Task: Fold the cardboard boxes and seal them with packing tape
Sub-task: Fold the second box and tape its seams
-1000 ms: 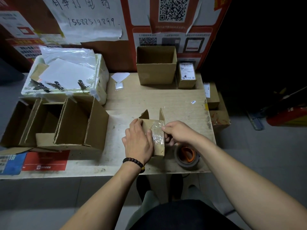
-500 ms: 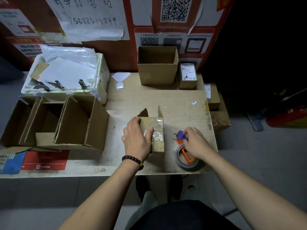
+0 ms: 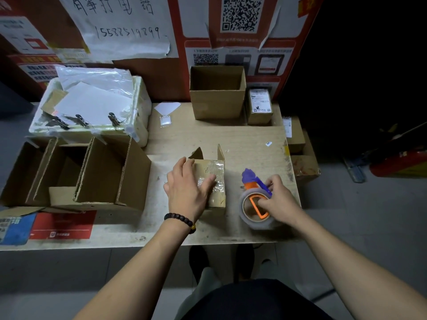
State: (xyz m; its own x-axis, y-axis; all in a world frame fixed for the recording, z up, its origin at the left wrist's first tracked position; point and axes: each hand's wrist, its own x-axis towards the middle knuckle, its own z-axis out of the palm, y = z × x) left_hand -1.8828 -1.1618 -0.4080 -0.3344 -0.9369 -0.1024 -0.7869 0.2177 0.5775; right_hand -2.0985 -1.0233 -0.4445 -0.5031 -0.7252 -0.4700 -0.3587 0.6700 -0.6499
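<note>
- The small cardboard box [image 3: 213, 181] lies on the wooden table [image 3: 242, 139], near the front edge and a little right of the middle, with two flaps standing up at its far end.
- Clear packing tape [image 3: 218, 172] runs along the box's upper face, wrinkled and shiny.
- The left hand [image 3: 187, 189] rests flat on the box, fingers straight and spread, the thumb pressing on the taped strip; a dark bead bracelet [image 3: 181, 221] circles the wrist.
- The right hand [image 3: 276, 199] holds the tape dispenser [image 3: 255, 204] just right of the box; its fingers curl round the orange frame inside the tape roll, and the purple end of the dispenser points away from the person.
- The dispenser and the box are apart, with a strip of bare table between them.
- Several opened cardboard boxes [image 3: 92, 174] lie on their sides at the left of the table.
- Behind these boxes sits a white foam box [image 3: 138, 125] topped with papers and metal clips.
- An open-topped carton [image 3: 217, 93] stands at the back of the table, with a small labelled parcel [image 3: 260, 107] just beside it on the right.
- Posters with square codes and a handwritten sheet [image 3: 124, 26] cover the wall behind.
</note>
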